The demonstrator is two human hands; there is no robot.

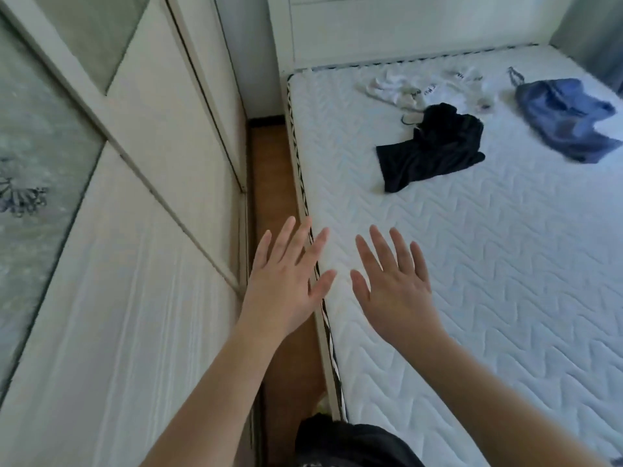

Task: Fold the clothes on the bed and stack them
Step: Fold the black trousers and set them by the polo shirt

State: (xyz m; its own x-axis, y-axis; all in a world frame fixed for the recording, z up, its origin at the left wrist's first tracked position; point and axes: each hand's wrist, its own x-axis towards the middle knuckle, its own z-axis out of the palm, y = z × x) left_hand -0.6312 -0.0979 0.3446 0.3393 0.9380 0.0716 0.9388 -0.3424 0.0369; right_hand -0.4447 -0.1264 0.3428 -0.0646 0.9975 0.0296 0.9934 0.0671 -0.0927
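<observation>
Three garments lie loose on the white quilted mattress (472, 264). A crumpled black garment (435, 146) sits near the middle. A white garment (421, 87) with small labels is spread behind it, near the headboard. A blue garment (566, 117) lies bunched at the far right. My left hand (286, 281) is held out over the bed's left edge, fingers straight and spread, holding nothing. My right hand (394, 284) is stretched out beside it above the mattress, fingers also spread and empty. Both hands are well short of the clothes.
A white wardrobe (135, 264) with sliding doors and frosted glass panels stands at the left. A narrow strip of brown floor (273, 183) runs between it and the bed. The white headboard (404, 25) is at the back. Dark clothing of mine (344, 443) shows at the bottom.
</observation>
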